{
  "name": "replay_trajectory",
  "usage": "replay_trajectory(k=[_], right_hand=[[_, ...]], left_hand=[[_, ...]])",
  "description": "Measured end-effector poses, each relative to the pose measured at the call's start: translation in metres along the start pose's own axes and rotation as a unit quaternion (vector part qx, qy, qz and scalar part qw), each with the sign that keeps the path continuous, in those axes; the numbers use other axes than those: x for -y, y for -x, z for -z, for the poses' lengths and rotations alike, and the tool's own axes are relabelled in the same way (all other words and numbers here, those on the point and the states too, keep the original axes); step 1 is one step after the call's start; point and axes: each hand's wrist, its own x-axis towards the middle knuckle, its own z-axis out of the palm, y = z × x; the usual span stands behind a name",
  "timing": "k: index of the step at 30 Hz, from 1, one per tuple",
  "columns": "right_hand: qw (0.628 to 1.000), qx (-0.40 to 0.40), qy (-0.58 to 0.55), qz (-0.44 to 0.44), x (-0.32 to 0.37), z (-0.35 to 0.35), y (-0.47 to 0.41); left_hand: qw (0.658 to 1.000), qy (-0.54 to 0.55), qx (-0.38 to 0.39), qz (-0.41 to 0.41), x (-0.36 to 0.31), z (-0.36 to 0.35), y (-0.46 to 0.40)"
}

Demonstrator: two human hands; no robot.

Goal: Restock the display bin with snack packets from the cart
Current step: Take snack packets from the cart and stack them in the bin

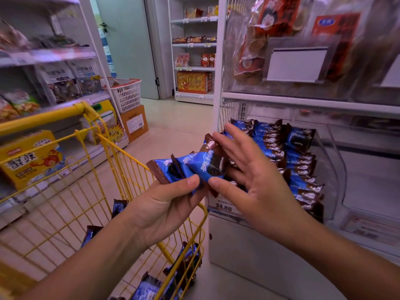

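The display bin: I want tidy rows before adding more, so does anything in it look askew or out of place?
Mostly tidy. The packets in the display bin lie in overlapping rows, but one packet at the back right faces front instead of lying in line. The left hand holds more packets.

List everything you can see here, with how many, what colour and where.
held packets: a few, blue and brown, in left hand
bin packets: many, blue and brown, rows in bin
bin: one, clear, right shelf
cart: one, yellow wire, lower left
cart packets: several, blue and brown, in cart
price tag: one, white, bin front
basket: one, white with red rim, on a cardboard box
yellow box: one, left shelf
left hand: grips held packets
right hand: fingers straight, against held packets
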Motion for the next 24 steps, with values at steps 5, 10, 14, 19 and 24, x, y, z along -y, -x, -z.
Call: replay_trajectory(k=[5, 10, 14, 19, 24], right_hand=[[0.998, 0.018, 0.055, 0.018, 0.007, 0.019, -0.006], [0.998, -0.059, 0.009, -0.026, 0.007, 0.018, -0.003], [0.984, -0.056, 0.166, 0.012, 0.007, 0.015, 0.0], [0.975, 0.038, 0.215, 0.042, 0.013, 0.03, 0.002], [0.962, 0.211, 0.174, -0.029, 0.025, 0.055, -0.001]], left_hand=[[0.998, -0.054, 0.013, 0.039, -0.001, 0.006, 0.0], [0.992, -0.112, 0.039, 0.035, 0.003, 0.004, -0.004], [0.998, -0.047, 0.003, 0.049, 0.009, -0.004, -0.005], [0.996, -0.075, -0.016, 0.052, 0.012, -0.008, -0.005], [0.945, -0.28, 0.093, 0.141, 0.01, -0.019, -0.007]])
